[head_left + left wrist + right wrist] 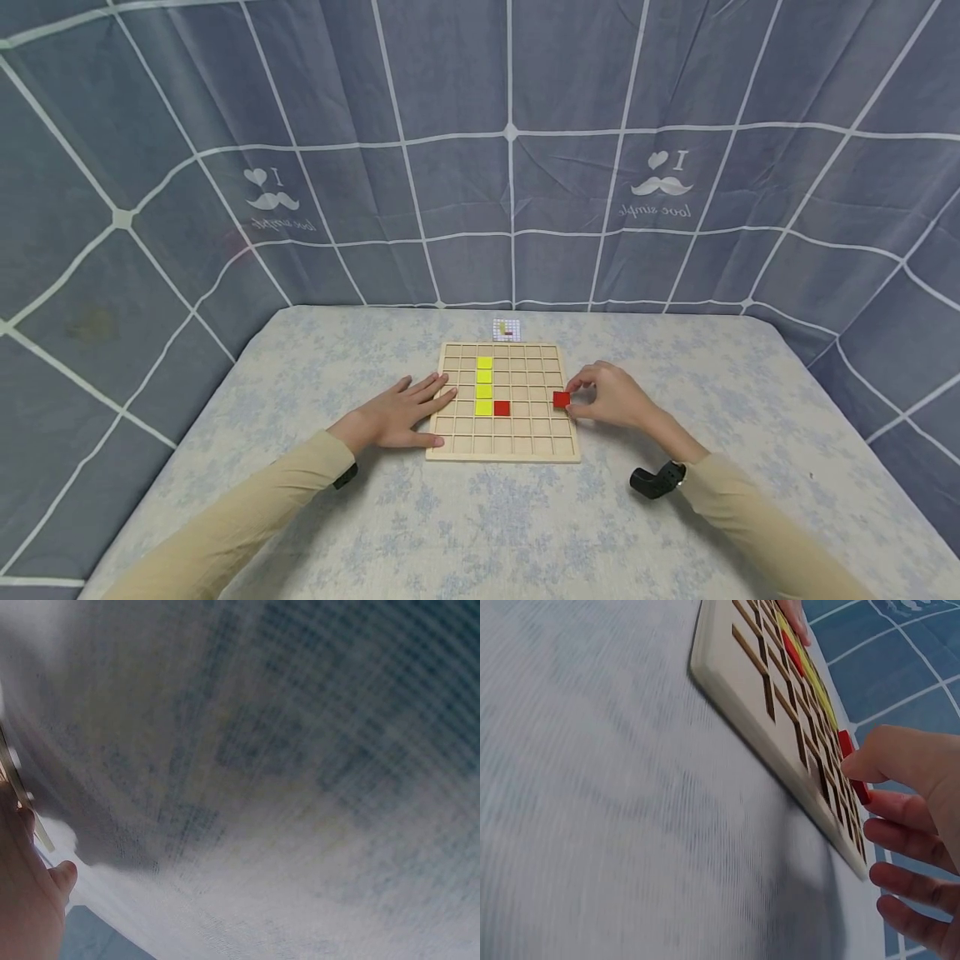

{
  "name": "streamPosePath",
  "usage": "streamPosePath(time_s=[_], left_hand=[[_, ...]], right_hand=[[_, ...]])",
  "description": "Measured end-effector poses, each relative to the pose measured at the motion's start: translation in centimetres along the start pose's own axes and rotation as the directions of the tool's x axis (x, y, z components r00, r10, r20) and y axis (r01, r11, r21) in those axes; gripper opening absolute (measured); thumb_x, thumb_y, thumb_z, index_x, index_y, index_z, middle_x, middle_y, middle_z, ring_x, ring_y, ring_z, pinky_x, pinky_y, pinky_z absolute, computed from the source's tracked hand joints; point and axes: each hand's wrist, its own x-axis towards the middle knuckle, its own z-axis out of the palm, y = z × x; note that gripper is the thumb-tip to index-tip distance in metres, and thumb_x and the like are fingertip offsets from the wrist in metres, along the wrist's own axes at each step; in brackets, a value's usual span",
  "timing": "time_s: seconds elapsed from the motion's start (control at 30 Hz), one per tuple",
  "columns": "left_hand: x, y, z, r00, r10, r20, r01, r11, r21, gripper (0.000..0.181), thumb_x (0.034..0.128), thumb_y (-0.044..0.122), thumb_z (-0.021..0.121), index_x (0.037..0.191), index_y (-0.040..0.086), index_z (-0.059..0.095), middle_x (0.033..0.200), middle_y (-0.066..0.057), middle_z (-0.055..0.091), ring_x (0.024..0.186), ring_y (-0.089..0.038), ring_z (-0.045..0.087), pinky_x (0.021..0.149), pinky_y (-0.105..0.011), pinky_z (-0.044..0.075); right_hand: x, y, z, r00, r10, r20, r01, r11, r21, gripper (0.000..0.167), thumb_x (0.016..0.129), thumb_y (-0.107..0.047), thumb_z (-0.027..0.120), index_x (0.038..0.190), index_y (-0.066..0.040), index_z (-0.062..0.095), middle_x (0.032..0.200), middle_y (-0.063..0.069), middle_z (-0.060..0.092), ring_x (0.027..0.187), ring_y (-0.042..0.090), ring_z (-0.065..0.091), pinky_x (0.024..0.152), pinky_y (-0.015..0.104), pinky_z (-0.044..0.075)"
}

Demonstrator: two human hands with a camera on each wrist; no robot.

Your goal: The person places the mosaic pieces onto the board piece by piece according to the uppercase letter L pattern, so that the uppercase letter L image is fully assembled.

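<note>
A wooden grid board (465, 450) lies on the table in the head view. Yellow square tiles (484, 377) fill a column of several cells, and one red tile (502, 408) sits in the cell right of the lowest yellow one. My right hand (611, 396) pinches another red tile (561, 400) between thumb and fingertips at the board's right edge; the right wrist view shows this red tile (854, 766) tilted above the grid. My left hand (401, 414) rests with spread fingers on the board's left edge. In the left wrist view, only part of the left hand (30, 892) shows.
A small printed card (506, 330) with a grid pattern lies just behind the board. The table (360, 533) has a pale blue floral cloth. A grey-blue curtain (465, 192) with white lines stands behind and at both sides.
</note>
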Motion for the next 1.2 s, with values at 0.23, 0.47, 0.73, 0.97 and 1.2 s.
streamPosePath(time_s=[0.23, 0.47, 0.73, 0.97, 1.2], left_hand=[[0.1, 0.0, 0.1, 1.0, 0.008, -0.01, -0.008, 1.0, 0.002, 0.081, 0.0935, 0.065, 0.04, 0.156, 0.022, 0.014, 0.164, -0.007, 0.005, 0.151, -0.027, 0.007, 0.12, -0.056, 0.012], [0.1, 0.2, -0.1, 1.0, -0.005, -0.003, 0.005, 1.0, 0.008, 0.081, 0.0931, 0.066, 0.039, 0.156, 0.023, 0.014, 0.164, -0.006, 0.005, 0.151, -0.026, 0.006, 0.12, -0.055, 0.011], [0.4, 0.2, -0.1, 1.0, -0.001, 0.003, 0.001, 1.0, 0.01, 0.081, 0.0933, 0.066, 0.039, 0.156, 0.023, 0.013, 0.164, -0.007, 0.004, 0.151, -0.027, 0.006, 0.12, -0.055, 0.011], [0.6, 0.2, 0.0, 1.0, 0.001, 0.003, -0.001, 1.0, 0.011, 0.081, 0.0932, 0.067, 0.039, 0.156, 0.024, 0.012, 0.164, -0.006, 0.003, 0.151, -0.025, 0.005, 0.121, -0.054, 0.01], [0.7, 0.3, 0.2, 1.0, 0.001, -0.001, -0.001, 1.0, 0.013, 0.082, 0.0927, 0.068, 0.038, 0.156, 0.024, 0.012, 0.164, -0.006, 0.004, 0.151, -0.025, 0.005, 0.121, -0.054, 0.01]], right_hand=[[1.3, -1.5, 0.9, 0.999, -0.001, 0.034, 0.0, 1.0, 0.024, 0.021, 0.074, -0.029, 0.08, 0.089, -0.016, 0.076, 0.087, -0.005, 0.072, 0.08, 0.013, 0.056, 0.07, 0.026, 0.046], [2.3, -2.4, 2.2, 0.998, -0.018, 0.059, 0.015, 0.999, 0.048, 0.02, 0.073, -0.027, 0.08, 0.089, -0.015, 0.077, 0.085, -0.007, 0.072, 0.076, 0.008, 0.054, 0.068, 0.024, 0.045], [2.9, -3.0, 2.6, 0.994, -0.039, 0.098, 0.033, 0.997, 0.067, 0.017, 0.073, -0.027, 0.079, 0.086, -0.018, 0.076, 0.086, -0.007, 0.071, 0.077, 0.009, 0.051, 0.067, 0.023, 0.043], [3.0, -3.2, 2.8, 0.994, -0.02, 0.111, 0.013, 0.998, 0.061, 0.016, 0.072, -0.028, 0.08, 0.086, -0.019, 0.076, 0.089, -0.008, 0.071, 0.078, 0.008, 0.05, 0.069, 0.024, 0.043], [3.0, -3.3, 2.8, 0.992, -0.002, 0.123, -0.009, 0.996, 0.089, 0.015, 0.073, -0.027, 0.08, 0.085, -0.02, 0.077, 0.089, -0.009, 0.071, 0.078, 0.008, 0.05, 0.069, 0.024, 0.043]])
